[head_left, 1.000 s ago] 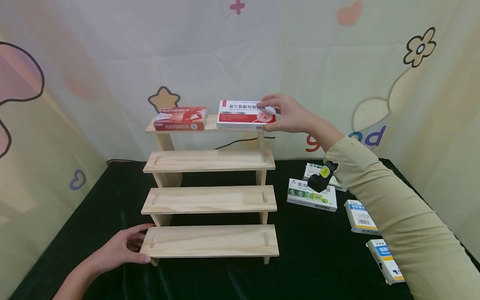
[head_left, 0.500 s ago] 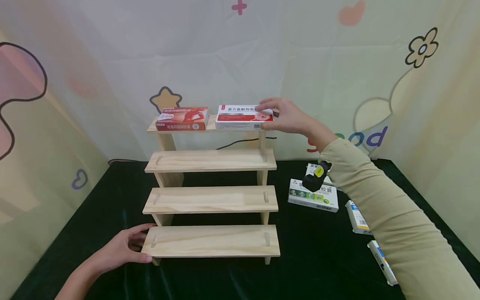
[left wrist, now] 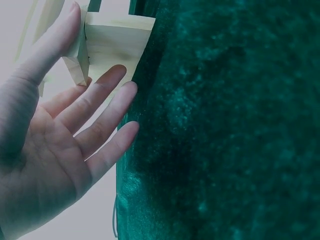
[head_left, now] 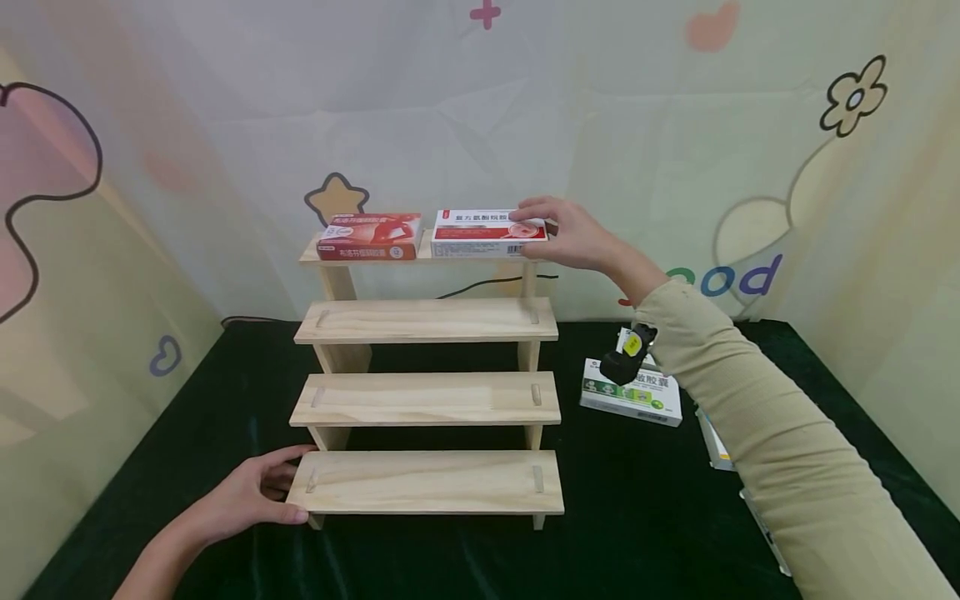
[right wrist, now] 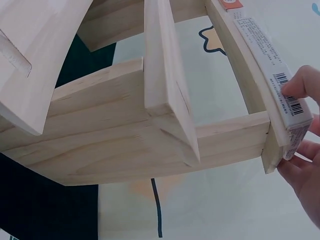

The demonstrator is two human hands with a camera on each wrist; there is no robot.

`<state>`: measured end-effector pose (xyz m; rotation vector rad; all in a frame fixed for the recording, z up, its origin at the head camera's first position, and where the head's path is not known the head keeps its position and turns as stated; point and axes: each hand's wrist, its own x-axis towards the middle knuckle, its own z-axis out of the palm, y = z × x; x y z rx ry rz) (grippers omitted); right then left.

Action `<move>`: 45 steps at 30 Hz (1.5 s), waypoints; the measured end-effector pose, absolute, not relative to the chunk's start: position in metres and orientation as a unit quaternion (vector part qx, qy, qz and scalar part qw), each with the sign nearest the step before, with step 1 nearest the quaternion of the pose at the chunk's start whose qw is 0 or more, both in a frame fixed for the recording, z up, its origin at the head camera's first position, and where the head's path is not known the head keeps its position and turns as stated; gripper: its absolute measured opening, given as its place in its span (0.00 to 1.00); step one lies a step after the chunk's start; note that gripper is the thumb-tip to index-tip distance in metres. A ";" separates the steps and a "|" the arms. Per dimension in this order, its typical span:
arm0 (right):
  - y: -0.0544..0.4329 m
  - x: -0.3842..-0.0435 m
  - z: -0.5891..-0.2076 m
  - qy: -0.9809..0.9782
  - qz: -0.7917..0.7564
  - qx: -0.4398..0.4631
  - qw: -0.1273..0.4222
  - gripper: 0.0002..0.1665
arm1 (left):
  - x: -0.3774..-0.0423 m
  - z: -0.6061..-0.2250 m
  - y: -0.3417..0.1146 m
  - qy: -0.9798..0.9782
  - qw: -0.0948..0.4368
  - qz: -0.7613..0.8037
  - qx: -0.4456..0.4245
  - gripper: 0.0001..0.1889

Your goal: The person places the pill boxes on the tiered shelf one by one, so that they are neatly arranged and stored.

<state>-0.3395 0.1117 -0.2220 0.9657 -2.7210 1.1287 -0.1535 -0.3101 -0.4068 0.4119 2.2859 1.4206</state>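
Note:
A four-tier wooden stepped display rack (head_left: 427,400) stands on dark green cloth. My left hand (head_left: 243,496) holds the left end of its lowest shelf between thumb and index finger; in the left wrist view the other fingers (left wrist: 107,120) spread away from the wood. On the top shelf sits a white-and-red medicine box (head_left: 480,235), its right end pinched by my right hand (head_left: 573,237). The right wrist view shows that box (right wrist: 267,62) lying along the top board, thumb over its barcode side. Left of it, separated by a small gap, lies a red medicine box (head_left: 367,237).
At the rack's right, a white-and-green medicine box (head_left: 633,404) lies on the cloth, with another box partly behind it. Two more boxes are largely covered by the right sleeve (head_left: 757,417). A patterned curtain (head_left: 420,100) hangs behind.
The white-and-red box has come down from a slight tilt to lie on the top shelf, slightly further left. My right hand moved with it; the left hand keeps its hold.

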 end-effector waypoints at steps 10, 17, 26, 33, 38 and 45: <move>0.112 -0.342 -0.226 -0.874 0.367 0.318 0.025 0.32 | -0.154 -0.409 -0.310 0.820 0.204 0.513 0.150 0.40; 0.114 -0.342 -0.228 -0.871 0.369 0.321 0.033 0.32 | -0.155 -0.410 -0.311 0.818 0.204 0.516 0.152 0.40; 0.128 -0.335 -0.226 -0.874 0.363 0.319 0.052 0.34 | -0.157 -0.410 -0.310 0.824 0.202 0.507 0.151 0.41; 0.142 -0.330 -0.226 -0.879 0.348 0.322 0.057 0.35 | -0.155 -0.410 -0.311 0.824 0.206 0.509 0.142 0.39; 0.149 -0.325 -0.226 -0.879 0.348 0.322 0.059 0.36 | -0.156 -0.411 -0.311 0.821 0.206 0.513 0.142 0.39; 0.156 -0.319 -0.227 -0.875 0.345 0.333 0.062 0.35 | -0.156 -0.412 -0.311 0.812 0.209 0.524 0.149 0.39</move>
